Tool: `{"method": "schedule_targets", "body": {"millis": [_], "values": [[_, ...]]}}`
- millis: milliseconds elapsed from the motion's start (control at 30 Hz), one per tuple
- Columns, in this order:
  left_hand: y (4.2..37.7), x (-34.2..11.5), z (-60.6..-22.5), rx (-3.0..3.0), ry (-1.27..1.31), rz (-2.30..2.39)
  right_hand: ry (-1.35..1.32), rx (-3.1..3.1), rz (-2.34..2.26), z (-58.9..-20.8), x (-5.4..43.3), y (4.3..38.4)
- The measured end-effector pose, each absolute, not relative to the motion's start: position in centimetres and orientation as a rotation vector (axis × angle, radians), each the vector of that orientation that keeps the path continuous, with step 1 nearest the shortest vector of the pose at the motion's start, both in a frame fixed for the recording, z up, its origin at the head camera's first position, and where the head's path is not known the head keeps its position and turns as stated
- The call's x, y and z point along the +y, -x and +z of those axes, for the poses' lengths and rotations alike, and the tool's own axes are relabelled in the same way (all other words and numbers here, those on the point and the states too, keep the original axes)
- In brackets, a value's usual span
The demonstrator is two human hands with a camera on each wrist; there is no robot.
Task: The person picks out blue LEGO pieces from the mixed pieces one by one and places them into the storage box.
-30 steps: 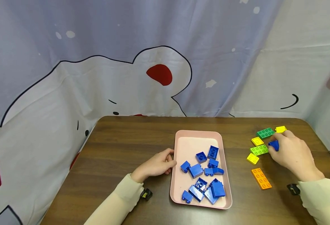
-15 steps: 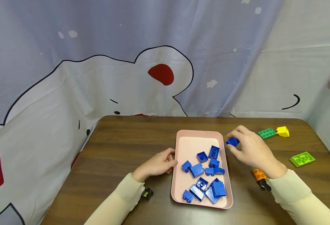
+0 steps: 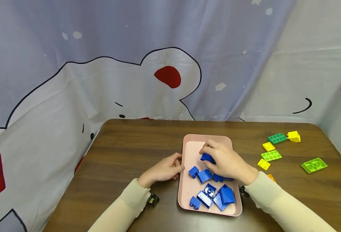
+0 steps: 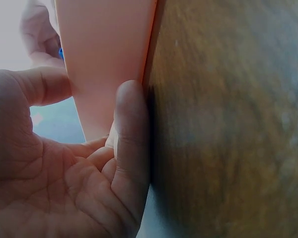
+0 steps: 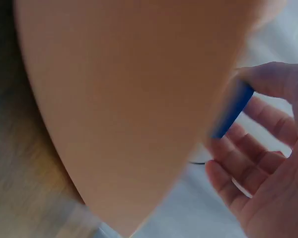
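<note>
A pink tray (image 3: 191, 196) lies on the wooden table with several blue toy building bricks (image 3: 227, 195) inside. My left hand (image 3: 164, 169) holds the tray's left side; in the left wrist view its thumb lies at the rim and its fingers are against the outer wall. Over the tray's upper half, my right hand (image 3: 226, 161) pinches a blue building brick (image 5: 233, 110) between thumb and fingers. That hand covers some of the bricks beneath it in the head view.
Right of the tray lie a dark green brick (image 3: 277, 138), a yellow sloped brick (image 3: 294, 136), two small yellow bricks (image 3: 264, 164) and light green bricks (image 3: 314, 165). An orange brick (image 3: 272, 178) is mostly hidden by the right sleeve. A patterned curtain (image 3: 115, 87) hangs behind the table.
My right hand has carried the blue brick leftward from among the coloured bricks at right, past the tray's right rim, to over the tray. My left hand stays at the tray's side.
</note>
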State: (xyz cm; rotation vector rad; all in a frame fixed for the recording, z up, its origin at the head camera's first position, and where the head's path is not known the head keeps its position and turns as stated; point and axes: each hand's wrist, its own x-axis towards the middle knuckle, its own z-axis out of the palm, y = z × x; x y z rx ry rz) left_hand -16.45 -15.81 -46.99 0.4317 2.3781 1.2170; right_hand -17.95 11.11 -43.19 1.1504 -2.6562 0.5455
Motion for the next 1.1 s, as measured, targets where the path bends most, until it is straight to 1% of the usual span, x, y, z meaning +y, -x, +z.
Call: {"method": "schedule_targets", "body": {"millis": [167, 400, 767, 1100], "values": [[16.5, -15.9, -46.9, 2.375, -0.425, 1.211, -1.246, -2.620, 0.539, -43.7, 10.1, 18.0], [16.7, -15.9, -47.1, 2.379, -0.437, 1.217, -1.324, -2.585, 0.570, -44.0, 10.1, 18.0], [16.7, -15.8, -47.0, 2.387, -0.444, 1.204, -1.344, -2.583, 0.554, -44.1, 10.3, 18.1], [16.6, -15.8, -47.0, 2.388, -0.435, 1.183, -1.340, -2.723, 0.559, -43.4, 11.6, 17.5]]}}
